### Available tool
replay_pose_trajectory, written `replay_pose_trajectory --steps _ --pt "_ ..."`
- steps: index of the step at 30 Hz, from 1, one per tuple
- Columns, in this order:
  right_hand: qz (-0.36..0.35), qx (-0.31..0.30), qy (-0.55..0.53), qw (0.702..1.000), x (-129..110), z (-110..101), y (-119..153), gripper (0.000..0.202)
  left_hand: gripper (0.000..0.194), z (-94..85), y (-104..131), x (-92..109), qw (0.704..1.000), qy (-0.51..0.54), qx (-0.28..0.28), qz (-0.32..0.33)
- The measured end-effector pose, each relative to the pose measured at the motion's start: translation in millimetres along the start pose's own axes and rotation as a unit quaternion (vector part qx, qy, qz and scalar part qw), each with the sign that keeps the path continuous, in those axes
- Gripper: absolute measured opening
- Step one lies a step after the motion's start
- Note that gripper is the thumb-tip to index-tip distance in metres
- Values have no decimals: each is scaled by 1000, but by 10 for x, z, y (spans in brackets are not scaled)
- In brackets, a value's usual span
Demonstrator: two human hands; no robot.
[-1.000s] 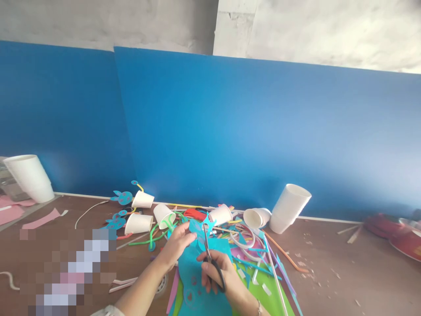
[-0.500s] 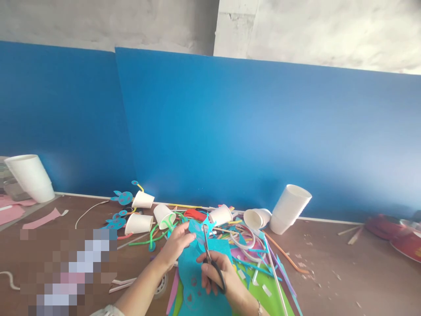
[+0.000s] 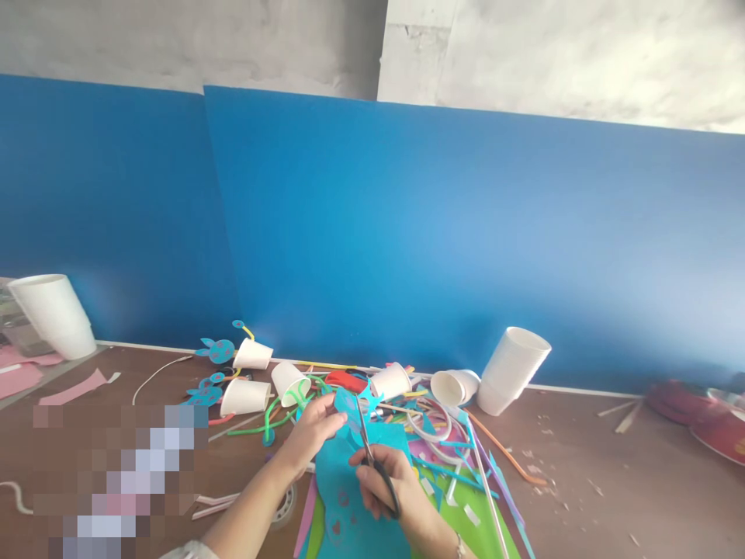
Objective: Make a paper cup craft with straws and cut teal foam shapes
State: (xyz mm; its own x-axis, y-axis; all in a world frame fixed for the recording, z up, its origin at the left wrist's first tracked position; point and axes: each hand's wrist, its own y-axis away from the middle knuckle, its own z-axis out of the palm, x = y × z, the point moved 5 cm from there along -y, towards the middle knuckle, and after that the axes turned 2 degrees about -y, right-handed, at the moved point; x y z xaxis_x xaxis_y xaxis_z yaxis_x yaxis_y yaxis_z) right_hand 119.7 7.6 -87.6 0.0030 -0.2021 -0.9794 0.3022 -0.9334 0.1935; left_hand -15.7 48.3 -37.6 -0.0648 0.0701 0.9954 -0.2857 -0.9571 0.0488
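Note:
Between its thumb and fingers, my left hand (image 3: 314, 431) holds a small blue paper piece (image 3: 348, 405). Black-handled scissors (image 3: 384, 485) are in my right hand (image 3: 389, 481), with the blades pointing up at the right edge of that piece. A jagged blue scrap (image 3: 372, 402) shows just beyond the blades. Under both hands lies a larger blue sheet (image 3: 364, 512) with drawn shapes on it, on top of a green sheet (image 3: 459, 505).
White paper cups (image 3: 245, 396) lie on their sides behind the hands. Stacked cups (image 3: 512, 369) lean at the right. A tape roll (image 3: 284, 508) is by the left forearm. Pipe cleaners and an orange strip (image 3: 506, 450) spread rightward. A blue panel (image 3: 407, 233) stands behind.
The blue paper piece has turned slightly in my left hand, beside the scissor blades. Both hands have stayed almost in place.

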Motion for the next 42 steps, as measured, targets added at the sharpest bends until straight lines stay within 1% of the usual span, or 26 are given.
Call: replay_pose_trajectory --steps 6,10,14,16,19,22,28,37,39,42 --pt "-8 -3 18 1000 16 -1 -28 40 39 -16 2 0 1000 -12 9 -11" --pt "-19 7 8 1000 63 -25 -55 45 36 6 -4 23 1000 -13 -6 10" --pt "-23 19 -1 1000 74 -45 -58 48 31 56 1 18 997 -69 -23 28" --pt "-20 20 3 1000 57 -45 -48 49 28 69 6 2 994 -104 -17 32" --pt "-13 9 1 1000 41 -30 -35 50 23 73 14 -9 991 -128 -3 40" --pt "-15 -9 -7 1000 57 -17 -40 49 20 78 21 -5 990 -132 -8 43" --pt "-33 -12 17 999 96 -47 -61 44 17 62 7 -31 992 -120 -28 34" --pt "-20 -13 31 999 -7 -20 -20 41 17 59 -8 -56 993 -89 -65 35" --pt "-24 -8 28 999 -3 -23 -31 41 18 70 -10 -54 994 -83 -60 34" --pt "-26 11 13 1000 25 -42 -55 44 24 103 -12 -46 993 -103 -45 42"
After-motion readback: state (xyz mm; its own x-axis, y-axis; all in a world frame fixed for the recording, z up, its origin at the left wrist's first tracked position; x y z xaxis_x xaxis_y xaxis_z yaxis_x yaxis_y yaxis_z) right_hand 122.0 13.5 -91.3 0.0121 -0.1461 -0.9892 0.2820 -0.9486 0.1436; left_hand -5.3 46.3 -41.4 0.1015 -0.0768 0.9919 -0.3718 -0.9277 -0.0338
